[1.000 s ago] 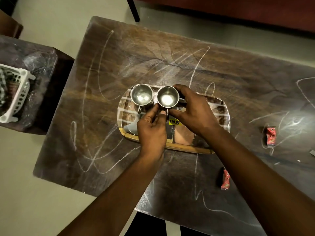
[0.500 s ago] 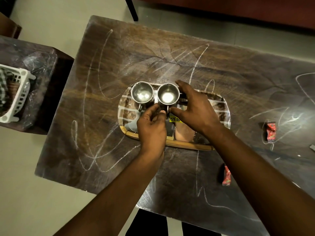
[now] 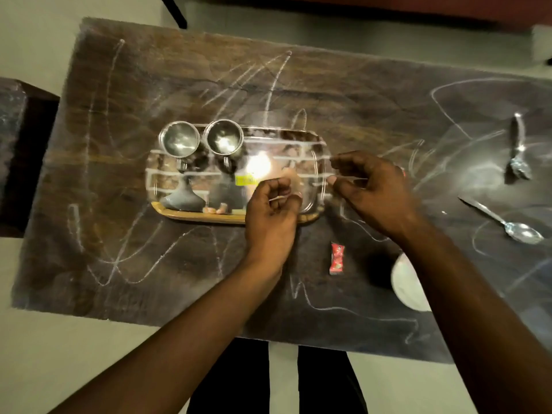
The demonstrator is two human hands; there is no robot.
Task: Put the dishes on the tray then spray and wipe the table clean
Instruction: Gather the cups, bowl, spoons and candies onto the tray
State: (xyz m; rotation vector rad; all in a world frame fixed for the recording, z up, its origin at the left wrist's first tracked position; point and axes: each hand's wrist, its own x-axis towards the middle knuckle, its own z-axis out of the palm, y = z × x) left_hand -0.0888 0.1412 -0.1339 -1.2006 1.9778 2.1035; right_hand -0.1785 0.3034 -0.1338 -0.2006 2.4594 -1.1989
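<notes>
Two steel cups (image 3: 179,139) (image 3: 224,136) stand side by side at the back left of the shiny tray (image 3: 316,144) on the dark wooden table (image 3: 119,234). My left hand (image 3: 273,209) hovers over the tray's front right edge, fingers curled, holding nothing. My right hand (image 3: 373,186) hangs just past the tray's right end, fingers loosely bent and empty. A fork (image 3: 519,147) and a spoon (image 3: 504,222) lie on the table at the right. A white bowl (image 3: 403,282) shows partly under my right forearm.
White chalk scribbles cover the tabletop. A red wrapper (image 3: 337,258) lies in front of the tray, between my arms. A dark side table (image 3: 18,138) stands to the left. The floor shows around the table.
Both hands have let go of the right cup and pulled back to the right, off the cups. The view has shifted right, so the fork, spoon and bowl now show.
</notes>
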